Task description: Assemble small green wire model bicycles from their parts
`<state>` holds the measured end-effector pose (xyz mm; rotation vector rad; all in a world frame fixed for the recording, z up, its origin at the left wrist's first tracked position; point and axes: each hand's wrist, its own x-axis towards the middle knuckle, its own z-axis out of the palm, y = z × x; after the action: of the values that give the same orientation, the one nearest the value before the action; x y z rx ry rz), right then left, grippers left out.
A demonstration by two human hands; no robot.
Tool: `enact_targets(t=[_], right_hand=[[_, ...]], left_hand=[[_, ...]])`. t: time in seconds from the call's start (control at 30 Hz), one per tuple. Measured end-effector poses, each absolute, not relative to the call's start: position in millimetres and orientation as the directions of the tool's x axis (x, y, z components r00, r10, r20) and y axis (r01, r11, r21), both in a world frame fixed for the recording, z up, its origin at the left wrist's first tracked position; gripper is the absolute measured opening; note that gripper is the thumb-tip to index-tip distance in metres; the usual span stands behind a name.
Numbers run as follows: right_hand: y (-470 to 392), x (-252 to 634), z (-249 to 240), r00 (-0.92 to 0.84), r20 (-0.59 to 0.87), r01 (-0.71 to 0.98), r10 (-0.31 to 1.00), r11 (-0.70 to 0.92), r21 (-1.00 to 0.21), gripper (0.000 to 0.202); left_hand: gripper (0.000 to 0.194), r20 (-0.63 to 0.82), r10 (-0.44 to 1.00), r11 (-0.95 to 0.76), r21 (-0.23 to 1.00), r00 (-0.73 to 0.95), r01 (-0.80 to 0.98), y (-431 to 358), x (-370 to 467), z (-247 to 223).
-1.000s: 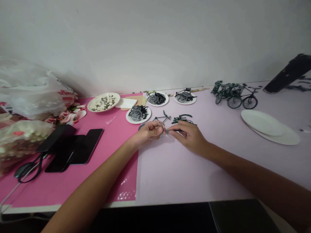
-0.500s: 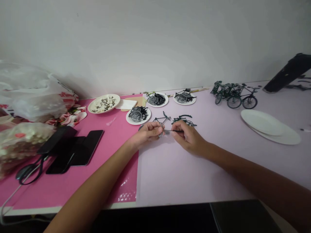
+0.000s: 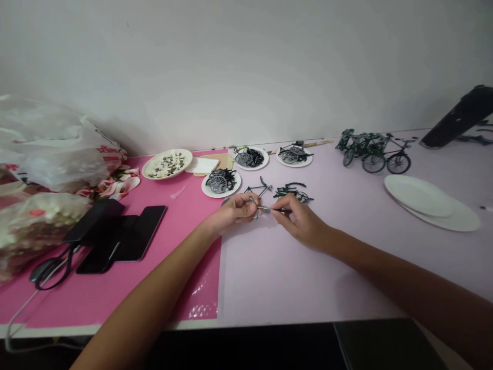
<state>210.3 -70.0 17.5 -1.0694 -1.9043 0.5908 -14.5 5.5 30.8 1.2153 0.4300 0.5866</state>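
Observation:
My left hand (image 3: 238, 210) is closed on a small grey model bicycle part (image 3: 256, 213), mostly covered by the fingers. In my right hand (image 3: 298, 218) a thin screwdriver (image 3: 265, 207) is pinched by its dark handle, its metal shaft pointing left and meeting the part at the left fingertips. Just beyond the hands lie a model bicycle frame (image 3: 262, 189) and several dark green bicycle pieces (image 3: 293, 191). A white plate (image 3: 208, 192) heaped with small wheels and black parts stands behind my left hand.
Two more plates of parts stand by the wall, one at the left (image 3: 265, 162), one at the right (image 3: 308, 161). Several assembled model bicycles (image 3: 379, 154) and stacked white plates (image 3: 462, 218) are at right. A bowl (image 3: 148, 173), phones (image 3: 148, 231) and plastic bags (image 3: 50, 154) occupy the left.
The view has shifted slightly, so the scene sits a little further right. Both hands keep the same hold, the screwdriver still at the part.

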Motion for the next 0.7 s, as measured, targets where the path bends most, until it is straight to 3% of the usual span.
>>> enact_targets(t=[0.33, 0.7], right_hand=[[-68.6, 209.9, 25.1, -0.289, 0.352, 0.411, 0.89, 0.447, -0.794, 0.025], [-70.7, 208.9, 22.4, -0.304, 0.246, 0.362, 0.92, 0.351, -0.863, 0.04]], left_hand=[[0.054, 0.014, 0.694, 0.092, 0.99, 0.72, -0.109, 5.3, -14.3, 33.2], [0.027, 0.058, 0.71, -0.013, 0.997, 0.702, -0.07, 3.0, -12.5, 36.8]])
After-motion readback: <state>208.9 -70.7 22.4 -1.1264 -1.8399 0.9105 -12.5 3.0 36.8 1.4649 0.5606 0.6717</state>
